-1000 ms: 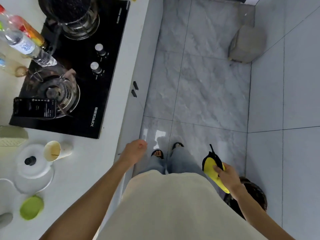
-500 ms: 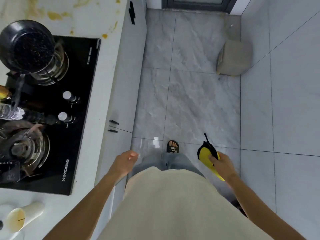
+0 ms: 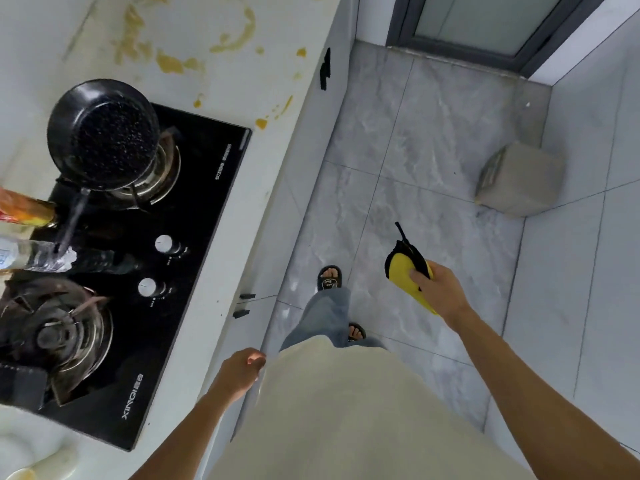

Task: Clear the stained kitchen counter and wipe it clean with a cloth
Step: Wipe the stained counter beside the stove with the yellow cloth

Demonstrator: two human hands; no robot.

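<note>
My right hand [image 3: 438,289] grips a yellow cloth with black trim [image 3: 401,270], held over the floor at my right side. My left hand [image 3: 239,370] hangs beside the counter's front edge with loosely curled fingers and holds nothing. The white counter [image 3: 287,140] runs along the left. Beyond the stove its top carries yellow-orange stains [image 3: 169,62], with smaller spots near the front edge [image 3: 261,123].
A black gas stove [image 3: 194,237] is set into the counter, with a black pan [image 3: 102,133] on its far burner. Bottles [image 3: 31,258] lie at the left edge. A grey box [image 3: 516,180] stands on the tiled floor near a door [image 3: 485,19].
I have walked forward along the counter. The stained stretch past the stove has come into view, and the cups and lids have dropped out at the bottom. The cloth stays in my right hand.
</note>
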